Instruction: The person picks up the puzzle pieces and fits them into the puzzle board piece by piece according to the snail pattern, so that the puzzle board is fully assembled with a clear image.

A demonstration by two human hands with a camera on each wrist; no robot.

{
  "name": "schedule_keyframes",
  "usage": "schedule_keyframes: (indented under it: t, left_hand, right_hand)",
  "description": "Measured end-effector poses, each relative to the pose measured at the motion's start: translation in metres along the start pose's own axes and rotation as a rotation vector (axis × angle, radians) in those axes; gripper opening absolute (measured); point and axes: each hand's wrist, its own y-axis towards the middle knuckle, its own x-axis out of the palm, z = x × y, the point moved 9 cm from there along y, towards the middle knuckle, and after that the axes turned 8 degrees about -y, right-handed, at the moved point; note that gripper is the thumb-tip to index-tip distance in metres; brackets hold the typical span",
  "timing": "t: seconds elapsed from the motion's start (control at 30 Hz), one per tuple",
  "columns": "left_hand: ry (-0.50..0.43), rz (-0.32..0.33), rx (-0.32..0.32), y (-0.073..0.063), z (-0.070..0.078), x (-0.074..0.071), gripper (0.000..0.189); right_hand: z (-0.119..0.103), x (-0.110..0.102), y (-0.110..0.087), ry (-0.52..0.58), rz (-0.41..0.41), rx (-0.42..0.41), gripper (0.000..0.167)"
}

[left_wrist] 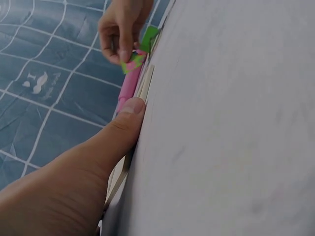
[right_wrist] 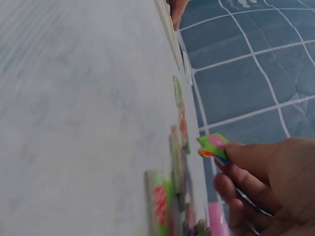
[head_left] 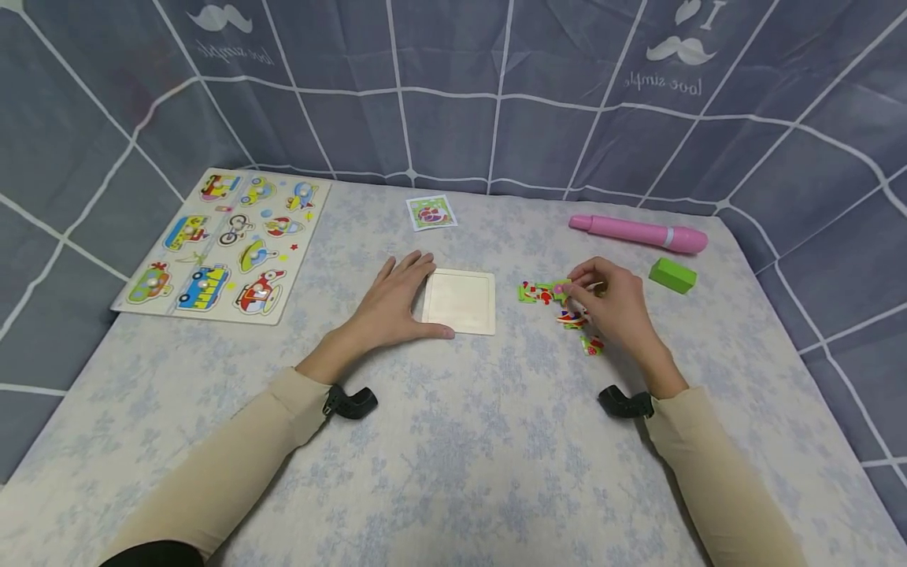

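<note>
A square pale wooden puzzle tray (head_left: 460, 302) lies flat on the table, its inside bare. My left hand (head_left: 397, 307) rests at the tray's left side with spread, fairly straight fingers, the thumb along the near edge. In the left wrist view the thumb (left_wrist: 120, 130) touches the tray's rim. Between thumb and fingertips my right hand (head_left: 611, 299) pinches a small green and pink jigsaw piece (right_wrist: 214, 144), raised off the table. Below and beside that hand lie several colourful jigsaw pieces (head_left: 536, 293), partly hidden by the fingers. One separate piece (head_left: 592, 345) lies nearer to me.
A small fruit picture card (head_left: 431, 213) lies beyond the tray. At the back right are a pink marker-like stick (head_left: 638, 233) and a green block (head_left: 672, 276). A vehicle peg-puzzle board (head_left: 234, 244) occupies the left. Grey checked cloth (head_left: 453, 126) hangs behind the table.
</note>
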Motion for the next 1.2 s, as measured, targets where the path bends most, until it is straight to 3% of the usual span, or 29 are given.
schedule_keyframes:
  t: [0.13, 0.23, 0.5, 0.67, 0.83, 1.2]
  left_hand:
    - [-0.006, 0.003, 0.006, -0.001, 0.004, 0.002, 0.119]
    - [-0.012, 0.006, 0.004, -0.002, 0.007, 0.003, 0.118]
    - [-0.007, 0.008, 0.000, -0.002, 0.009, 0.006, 0.121]
    - [-0.001, 0.013, -0.004, -0.003, 0.009, 0.006, 0.121]
    - [-0.001, 0.020, 0.006, -0.003, 0.010, 0.006, 0.120]
    - [0.005, 0.010, -0.001, -0.003, 0.010, 0.005, 0.122]
  right_hand:
    - [-0.012, -0.004, 0.005, 0.082, 0.061, 0.017, 0.017]
    - [-0.024, 0.004, 0.010, 0.149, 0.049, 0.032, 0.019]
    - [-0.080, 0.052, 0.032, 0.229, -0.038, -0.001, 0.013]
    - [-0.106, 0.085, 0.040, 0.205, -0.093, -0.015, 0.011]
    - [-0.113, 0.106, 0.040, 0.183, -0.124, -0.031, 0.011]
    - [-0.122, 0.115, 0.032, 0.159, -0.138, -0.159, 0.020]
